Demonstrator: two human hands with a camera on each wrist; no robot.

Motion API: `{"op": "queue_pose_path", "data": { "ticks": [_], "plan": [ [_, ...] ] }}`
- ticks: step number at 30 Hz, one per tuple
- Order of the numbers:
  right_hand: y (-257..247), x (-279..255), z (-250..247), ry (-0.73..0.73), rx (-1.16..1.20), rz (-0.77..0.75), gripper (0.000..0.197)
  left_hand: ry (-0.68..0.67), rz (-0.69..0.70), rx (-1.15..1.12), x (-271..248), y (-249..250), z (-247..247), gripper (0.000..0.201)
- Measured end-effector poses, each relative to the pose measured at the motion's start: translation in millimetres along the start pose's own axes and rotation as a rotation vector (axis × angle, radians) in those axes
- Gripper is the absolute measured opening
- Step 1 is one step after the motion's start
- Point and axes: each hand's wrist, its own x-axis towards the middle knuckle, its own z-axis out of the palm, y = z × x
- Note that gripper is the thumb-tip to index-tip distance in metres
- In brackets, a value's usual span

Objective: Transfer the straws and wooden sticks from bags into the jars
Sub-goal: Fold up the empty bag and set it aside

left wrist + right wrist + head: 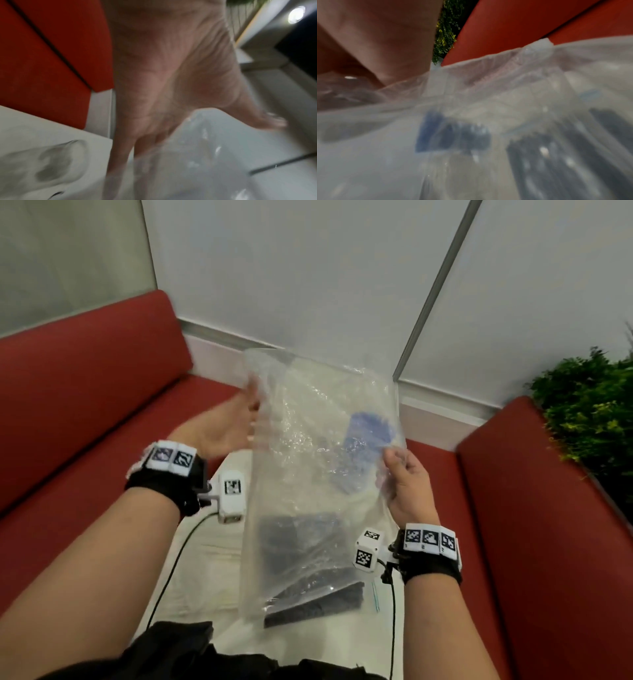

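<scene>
A large clear plastic bag (318,474) hangs upright over the white table (205,570), held between both hands. My left hand (236,419) is at the bag's upper left edge with straight fingers (120,155) against the plastic and the thumb spread. My right hand (404,474) pinches the bag's right edge. A blue bundle (368,440) shows through the plastic near the right hand, blurred. A pack of black straws (318,601) lies on the table below the bag. In the left wrist view a blurred glass jar (51,166) stands on the table.
Red sofa cushions (85,405) border the table on the left and right (548,525). A green plant (589,405) stands at the far right. Grey-white wall panels close off the back. Black cables (171,570) run from the wrist cameras across the table.
</scene>
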Motion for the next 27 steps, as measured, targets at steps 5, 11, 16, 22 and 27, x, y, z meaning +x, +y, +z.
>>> {"op": "queue_pose_path", "data": {
  "ticks": [5, 11, 16, 22, 27],
  "plan": [
    [-2.3, -4.9, -28.1, 0.162, 0.129, -0.042, 0.022, -0.080, -0.121, 0.097, 21.0, -55.9, 19.5, 0.067],
    [-11.8, -29.4, -66.3, -0.172, -0.173, 0.195, 0.055, -0.055, -0.030, 0.138, 34.1, -51.6, 12.2, 0.041],
    [-21.7, -50.6, -70.8, -0.102, -0.124, 0.103, 0.024, -0.060, 0.031, 0.082, 34.3, -47.7, 10.9, 0.029],
    [-45.3, -58.8, -74.6, -0.177, -0.151, 0.035, 0.038, -0.059, 0.128, 0.133, 21.0, -28.6, 26.1, 0.027],
    [-42.7, -53.2, -73.9, -0.142, -0.564, 0.094, 0.056, -0.018, 0.139, 0.407, 19.7, -17.1, 34.3, 0.020]
  ]
}}
